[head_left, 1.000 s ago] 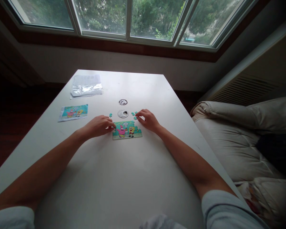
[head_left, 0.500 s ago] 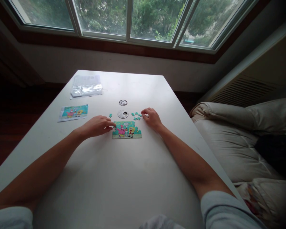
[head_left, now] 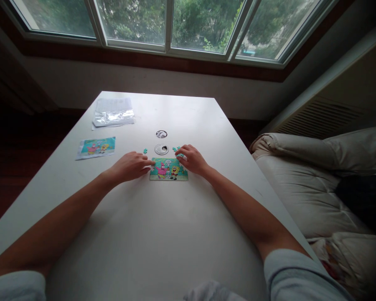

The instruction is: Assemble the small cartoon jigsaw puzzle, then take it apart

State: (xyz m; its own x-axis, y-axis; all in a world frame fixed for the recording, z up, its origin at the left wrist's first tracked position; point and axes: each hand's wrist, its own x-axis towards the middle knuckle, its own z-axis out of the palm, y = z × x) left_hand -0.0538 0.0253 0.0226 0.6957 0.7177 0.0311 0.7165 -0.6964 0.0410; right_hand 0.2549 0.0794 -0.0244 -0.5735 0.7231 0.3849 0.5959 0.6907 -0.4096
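Note:
A partly assembled jigsaw puzzle (head_left: 166,170) with pink and yellow cartoon figures on teal lies flat on the white table. My left hand (head_left: 132,167) rests at its left side, index finger stretched onto the upper left edge and thumb apart below. Over the upper right corner, my right hand (head_left: 191,159) has its fingertips drawn together on what looks like a small teal puzzle piece, mostly hidden by the fingers. Beside those fingers lie loose teal pieces (head_left: 174,149), partly covered by the hand. A single loose piece (head_left: 145,151) sits beyond my left hand.
A picture sheet (head_left: 97,147) with the same cartoon lies to the left on the table (head_left: 156,234). Behind it are papers with a clear plastic sleeve (head_left: 113,113). Two round fittings, one silver-rimmed (head_left: 161,149), are set mid-table. A padded sofa (head_left: 288,188) stands right.
My right hand has moved left from the loose pieces to the puzzle's upper right corner. The puzzle has shifted slightly right, and my left index finger now reaches further onto its edge.

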